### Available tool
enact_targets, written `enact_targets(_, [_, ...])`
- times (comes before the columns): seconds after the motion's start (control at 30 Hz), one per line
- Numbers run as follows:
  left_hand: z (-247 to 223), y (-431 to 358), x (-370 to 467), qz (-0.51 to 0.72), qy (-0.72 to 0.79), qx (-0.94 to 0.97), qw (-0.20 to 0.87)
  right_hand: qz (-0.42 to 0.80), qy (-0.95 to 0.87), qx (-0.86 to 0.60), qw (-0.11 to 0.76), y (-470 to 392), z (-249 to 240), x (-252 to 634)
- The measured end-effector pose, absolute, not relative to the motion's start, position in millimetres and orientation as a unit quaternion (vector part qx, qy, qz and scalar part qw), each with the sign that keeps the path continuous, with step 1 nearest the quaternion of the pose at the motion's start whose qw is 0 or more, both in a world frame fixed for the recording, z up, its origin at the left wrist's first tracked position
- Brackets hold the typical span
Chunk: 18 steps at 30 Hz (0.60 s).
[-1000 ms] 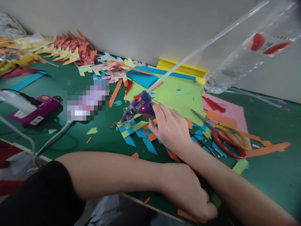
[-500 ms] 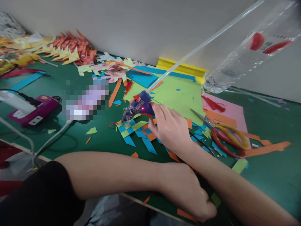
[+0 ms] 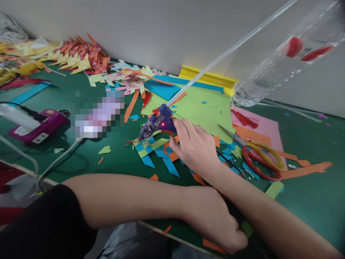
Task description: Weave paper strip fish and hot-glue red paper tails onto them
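My right hand [image 3: 198, 145] is wrapped around the handle of a purple hot glue gun [image 3: 163, 118] with a lit red light. A long clear glue stick [image 3: 215, 66] juts from its back, up to the right. The gun's nozzle points down-left, over a woven blue and green paper piece [image 3: 147, 151] with a thin red cord. My left hand [image 3: 215, 219] is curled closed by the table's front edge, below my right forearm. Its fingers face away, so anything inside them is hidden. Red and yellow handled scissors [image 3: 256, 153] lie to the right of my right hand.
Green and pink paper sheets [image 3: 207, 111] and cut strips cover the middle. A plastic bottle [image 3: 285, 61] is at the right by the wall. On the left are a purple power strip [image 3: 40, 126], a blurred-out device [image 3: 101, 113] on a cable, and woven paper fish [image 3: 83, 55].
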<state>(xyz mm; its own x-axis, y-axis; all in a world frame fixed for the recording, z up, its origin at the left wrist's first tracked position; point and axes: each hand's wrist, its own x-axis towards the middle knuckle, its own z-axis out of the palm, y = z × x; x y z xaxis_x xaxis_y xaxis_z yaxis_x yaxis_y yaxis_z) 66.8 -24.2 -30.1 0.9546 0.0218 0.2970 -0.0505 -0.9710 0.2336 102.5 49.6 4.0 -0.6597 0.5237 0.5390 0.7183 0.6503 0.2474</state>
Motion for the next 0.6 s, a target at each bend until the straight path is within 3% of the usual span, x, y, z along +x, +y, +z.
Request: enact_targets(0.6, [-28.1, -23.8, 65.9, 0.143, -0.005, 0.983, 0.113, -0.2, -0.879, -0.349, 0.255, 50.3, 3.3, 104.1])
